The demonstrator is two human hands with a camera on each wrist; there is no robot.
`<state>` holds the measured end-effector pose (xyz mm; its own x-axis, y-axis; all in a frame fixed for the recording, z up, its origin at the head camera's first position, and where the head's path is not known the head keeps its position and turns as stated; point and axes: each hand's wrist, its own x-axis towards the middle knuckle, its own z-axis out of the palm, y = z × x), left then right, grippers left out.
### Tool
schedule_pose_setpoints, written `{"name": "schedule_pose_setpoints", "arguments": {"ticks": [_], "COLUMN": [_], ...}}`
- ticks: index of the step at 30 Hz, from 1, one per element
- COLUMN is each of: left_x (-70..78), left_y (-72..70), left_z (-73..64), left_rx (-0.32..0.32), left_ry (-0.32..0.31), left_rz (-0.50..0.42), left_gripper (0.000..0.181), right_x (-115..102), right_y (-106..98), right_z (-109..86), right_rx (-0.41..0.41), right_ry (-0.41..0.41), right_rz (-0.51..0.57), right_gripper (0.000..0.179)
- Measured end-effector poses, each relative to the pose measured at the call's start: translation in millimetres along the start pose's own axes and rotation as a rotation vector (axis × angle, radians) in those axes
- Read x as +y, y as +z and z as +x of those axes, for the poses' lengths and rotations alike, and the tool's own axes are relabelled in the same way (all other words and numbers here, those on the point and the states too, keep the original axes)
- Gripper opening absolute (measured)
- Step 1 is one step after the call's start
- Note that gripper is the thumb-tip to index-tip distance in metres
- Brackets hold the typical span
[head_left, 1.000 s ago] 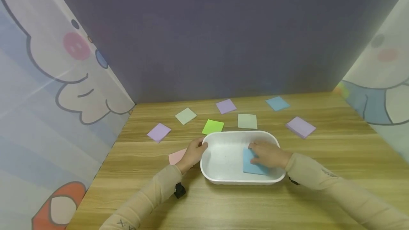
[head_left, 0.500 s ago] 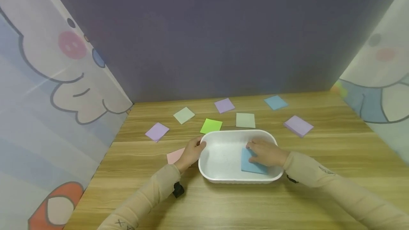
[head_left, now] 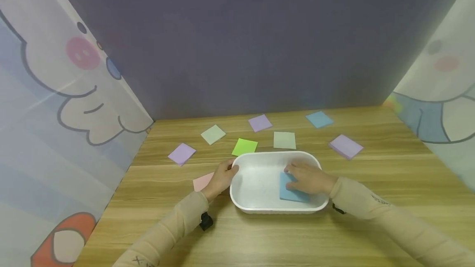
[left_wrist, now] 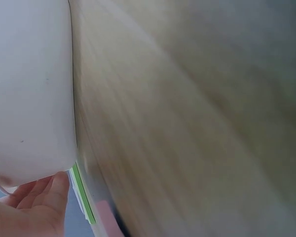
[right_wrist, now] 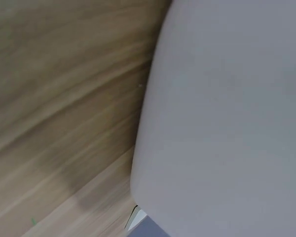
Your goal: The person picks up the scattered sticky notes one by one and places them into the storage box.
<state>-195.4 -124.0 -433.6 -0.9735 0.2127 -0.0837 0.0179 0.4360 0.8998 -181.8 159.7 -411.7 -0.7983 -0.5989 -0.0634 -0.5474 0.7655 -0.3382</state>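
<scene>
A white plastic basin (head_left: 256, 182) with rounded ends stands on the wooden table. My left hand (head_left: 221, 177) grips its left end, thumb over the rim and fingers outside; the left wrist view shows these fingers (left_wrist: 43, 197) against the outer wall. Inside the basin, toward the right, a blue square sticky note pad (head_left: 293, 195) lies on the bottom. My right hand (head_left: 307, 177) reaches over the right rim and rests on this pad, thumb and forefinger spread apart. Its other fingers are hidden. In the right wrist view the basin wall (right_wrist: 222, 118) hides the hand.
Behind the basin lie a bright green pad (head_left: 245, 146), pale green pads (head_left: 284, 140), purple pads (head_left: 260, 122) and another blue pad (head_left: 319, 119). A pink pad (head_left: 202, 182) lies partly under my left forearm's reach. A dark panel (head_left: 259, 44) closes the table's back edge.
The whole head view has shifted slightly, so everything sits a little further left. Hands, basin and blue pad keep the same places relative to each other.
</scene>
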Motion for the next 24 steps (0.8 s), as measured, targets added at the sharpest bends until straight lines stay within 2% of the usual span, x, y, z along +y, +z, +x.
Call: {"name": "schedule_pose_setpoints", "arguments": {"ticks": [5, 10, 14, 18, 21, 24], "left_x": [0.8, -0.4, 0.7, 13.6, 24.4, 22.8], "left_y": [-0.1, -0.1, -0.6, -3.2, -5.2, -4.6], "left_z": [-1.4, -1.5, -2.9, -9.8, -14.5, -13.3], "left_rx": [0.002, 0.003, 0.001, -0.011, -0.022, -0.021], "left_ry": [0.008, 0.023, 0.026, 0.029, 0.024, 0.007], "left_rz": [-0.009, -0.015, -0.014, -0.034, -0.052, -0.055], "left_gripper": [0.038, 0.038, 0.038, 0.038, 0.038, 0.039], "right_x": [0.1, 3.3, 10.9, 17.9, 22.1, 28.2], "right_y": [-0.9, -2.3, -6.7, -18.4, -28.9, -36.6], "right_z": [-0.8, -2.1, -6.3, -17.3, -27.1, -33.7], "right_rx": [0.051, 0.160, 0.265, 0.317, 0.343, 0.408], "right_ry": [-0.019, -0.063, -0.075, -0.028, 0.032, 0.050], "right_rz": [0.025, 0.076, 0.238, 0.358, 0.319, 0.258], "right_gripper": [0.038, 0.028, 0.019, 0.019, 0.022, 0.019]}}
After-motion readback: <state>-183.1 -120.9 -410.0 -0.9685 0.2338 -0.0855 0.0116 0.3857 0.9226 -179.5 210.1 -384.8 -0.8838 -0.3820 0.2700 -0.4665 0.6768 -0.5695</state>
